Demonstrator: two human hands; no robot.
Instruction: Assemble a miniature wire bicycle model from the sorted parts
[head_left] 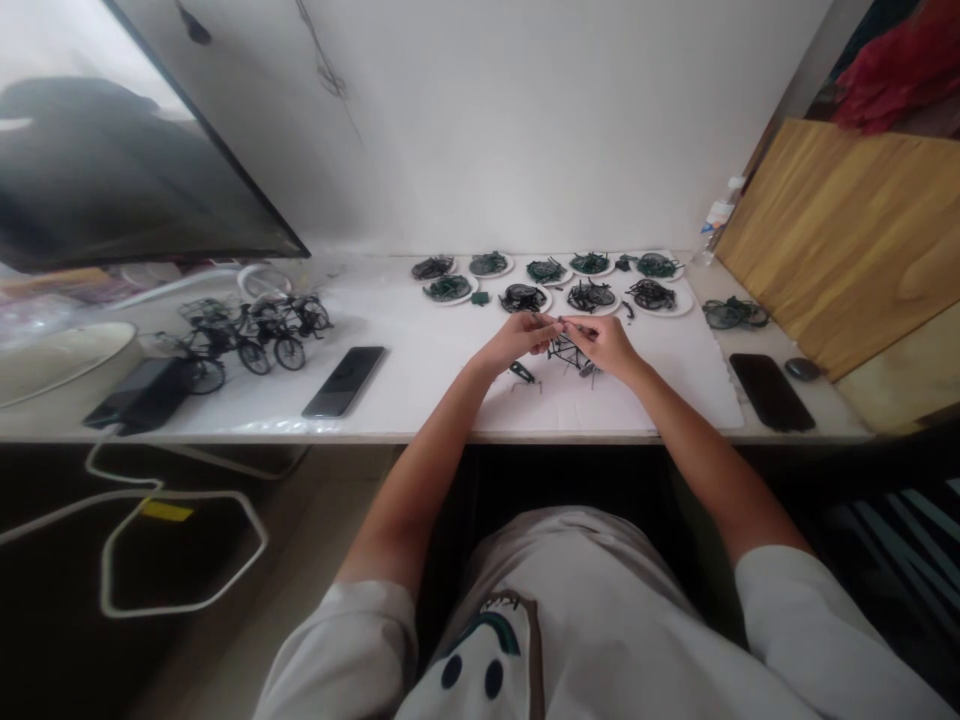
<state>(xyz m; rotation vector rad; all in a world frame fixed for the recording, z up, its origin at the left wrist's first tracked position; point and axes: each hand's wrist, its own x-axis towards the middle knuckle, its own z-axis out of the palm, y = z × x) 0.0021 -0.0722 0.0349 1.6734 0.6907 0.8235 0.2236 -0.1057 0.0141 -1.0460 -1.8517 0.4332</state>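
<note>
The left hand (517, 342) and right hand (609, 345) meet, wrists angled inward, fingertips pinching a dark miniature bicycle frame (568, 352) between them and hiding its top. A small green-black part (522, 372) lies just beside. Behind, part-filled plates (684, 303) crowd the table (832, 420); miniature bicycles (255, 330) stand left. The bottle's label (718, 216) is unreadable.

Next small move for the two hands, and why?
Probably a slight adjustment by the right hand, with the left hand steadying the dark model frame: both hands meet close together at its upper edge, though the detail there is too small to read.
</note>
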